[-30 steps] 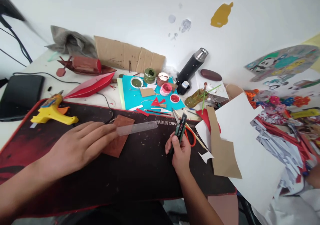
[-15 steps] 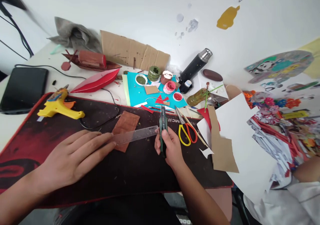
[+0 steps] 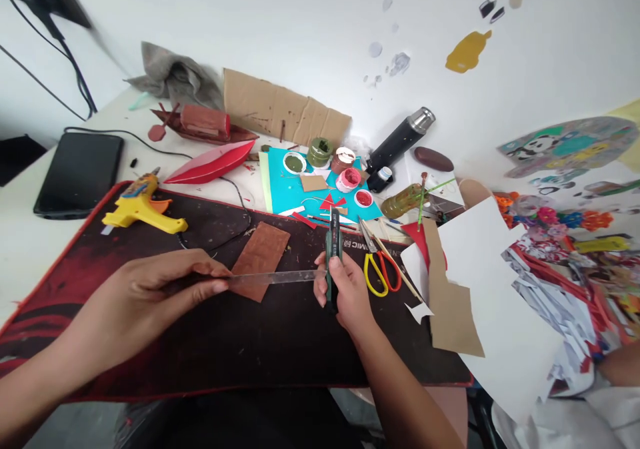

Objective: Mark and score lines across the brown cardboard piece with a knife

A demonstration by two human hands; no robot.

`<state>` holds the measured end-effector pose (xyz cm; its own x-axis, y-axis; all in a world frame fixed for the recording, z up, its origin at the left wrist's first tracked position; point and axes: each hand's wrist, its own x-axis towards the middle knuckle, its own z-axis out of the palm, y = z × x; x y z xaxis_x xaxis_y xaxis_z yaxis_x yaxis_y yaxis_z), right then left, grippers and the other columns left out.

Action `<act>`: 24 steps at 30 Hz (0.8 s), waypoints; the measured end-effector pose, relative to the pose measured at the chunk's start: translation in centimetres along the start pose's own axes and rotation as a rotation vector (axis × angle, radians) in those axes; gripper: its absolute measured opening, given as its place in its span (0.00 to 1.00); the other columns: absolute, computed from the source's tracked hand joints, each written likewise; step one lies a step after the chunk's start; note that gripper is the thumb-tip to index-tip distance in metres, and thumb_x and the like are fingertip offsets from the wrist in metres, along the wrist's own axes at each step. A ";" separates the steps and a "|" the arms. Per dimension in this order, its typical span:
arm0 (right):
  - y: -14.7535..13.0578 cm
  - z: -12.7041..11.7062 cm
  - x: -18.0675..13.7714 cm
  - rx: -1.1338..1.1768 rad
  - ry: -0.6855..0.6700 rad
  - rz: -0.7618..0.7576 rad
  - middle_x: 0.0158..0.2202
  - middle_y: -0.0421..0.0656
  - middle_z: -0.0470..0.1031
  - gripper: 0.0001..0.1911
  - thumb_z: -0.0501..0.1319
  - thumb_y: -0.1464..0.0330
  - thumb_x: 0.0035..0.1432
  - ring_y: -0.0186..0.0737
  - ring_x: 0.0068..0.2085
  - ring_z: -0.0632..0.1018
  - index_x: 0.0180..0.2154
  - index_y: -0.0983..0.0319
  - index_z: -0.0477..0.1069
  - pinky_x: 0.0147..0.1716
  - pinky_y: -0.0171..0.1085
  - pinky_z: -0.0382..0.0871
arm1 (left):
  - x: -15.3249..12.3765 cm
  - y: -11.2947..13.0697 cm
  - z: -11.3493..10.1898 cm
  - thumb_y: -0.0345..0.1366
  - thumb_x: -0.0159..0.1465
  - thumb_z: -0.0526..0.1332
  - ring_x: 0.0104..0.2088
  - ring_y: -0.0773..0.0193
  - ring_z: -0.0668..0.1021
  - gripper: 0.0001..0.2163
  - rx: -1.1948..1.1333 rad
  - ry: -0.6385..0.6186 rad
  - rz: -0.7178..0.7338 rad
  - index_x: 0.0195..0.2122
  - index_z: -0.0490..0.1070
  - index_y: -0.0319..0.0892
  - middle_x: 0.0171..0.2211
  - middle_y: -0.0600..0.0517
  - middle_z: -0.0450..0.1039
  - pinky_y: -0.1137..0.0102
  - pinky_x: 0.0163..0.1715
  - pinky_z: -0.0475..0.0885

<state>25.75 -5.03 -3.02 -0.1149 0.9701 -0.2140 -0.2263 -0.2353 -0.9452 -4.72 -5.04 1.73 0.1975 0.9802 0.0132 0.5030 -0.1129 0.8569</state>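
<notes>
My left hand (image 3: 150,296) pinches one end of a clear plastic ruler (image 3: 275,277), which lies tilted on edge across the near corner of a brown painted card piece (image 3: 261,257) on the dark desk mat (image 3: 240,342). My right hand (image 3: 345,292) is closed round a green and black utility knife (image 3: 332,242), held upright with its tip pointing away from me. The far end of the ruler reaches the right hand's fingers.
Yellow-handled scissors (image 3: 380,269) lie just right of the right hand. A yellow glue gun (image 3: 143,210) sits on the mat's far left. Paint pots on a teal sheet (image 3: 320,182), a black flask (image 3: 400,144), a red paper boat (image 3: 213,164), and white paper (image 3: 500,302) crowd around. Another person's arm (image 3: 620,362) shows at right.
My right hand brought the knife leftward from beside the scissors to the ruler's end. My left hand went from lying flat on the ruler to pinching it, tilting it on edge.
</notes>
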 end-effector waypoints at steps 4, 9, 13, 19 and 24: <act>0.2 -0.3 -0.4 -0.028 -0.008 0.001 0.21 0.31 0.70 0.26 0.73 0.43 0.67 0.31 0.17 0.69 0.43 0.59 0.77 0.19 0.33 0.62 | 0.1 -0.9 0.1 0.57 0.64 0.69 0.31 0.60 0.84 0.16 -0.061 -0.104 -0.155 0.37 0.87 0.52 0.35 0.53 0.87 0.68 0.33 0.81; -0.2 -0.4 -0.9 -0.108 -0.042 0.044 0.20 0.31 0.70 0.26 0.74 0.42 0.65 0.32 0.17 0.69 0.40 0.58 0.75 0.19 0.34 0.63 | 0.2 -1.2 0.6 0.61 0.61 0.70 0.20 0.68 0.73 0.21 -0.159 -0.181 -0.325 0.39 0.84 0.48 0.31 0.55 0.82 0.71 0.20 0.71; -0.3 -0.4 -1.2 -0.187 -0.054 0.060 0.18 0.30 0.68 0.25 0.73 0.44 0.66 0.33 0.17 0.69 0.38 0.57 0.72 0.20 0.34 0.64 | 0.7 -0.9 0.8 0.61 0.57 0.73 0.19 0.67 0.72 0.24 -0.237 -0.181 -0.405 0.43 0.81 0.48 0.27 0.58 0.77 0.71 0.18 0.69; -0.1 -0.4 -1.4 -0.214 -0.028 0.071 0.17 0.30 0.68 0.23 0.73 0.46 0.66 0.33 0.16 0.68 0.36 0.57 0.70 0.19 0.33 0.63 | 1.2 -0.9 0.6 0.61 0.60 0.71 0.20 0.63 0.75 0.27 -0.292 -0.154 -0.416 0.49 0.76 0.46 0.20 0.61 0.72 0.70 0.18 0.70; -0.2 -0.6 -1.6 -0.248 -0.005 0.087 0.17 0.30 0.68 0.22 0.72 0.48 0.67 0.33 0.17 0.69 0.35 0.56 0.70 0.20 0.33 0.63 | 1.3 -1.6 0.2 0.59 0.60 0.72 0.22 0.62 0.79 0.28 -0.293 -0.091 -0.388 0.51 0.75 0.44 0.25 0.57 0.78 0.66 0.24 0.77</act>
<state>26.61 -6.46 -2.61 -0.1288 0.9464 -0.2962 0.0288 -0.2950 -0.9551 -5.10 -3.67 0.31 0.1215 0.9213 -0.3693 0.2992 0.3207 0.8987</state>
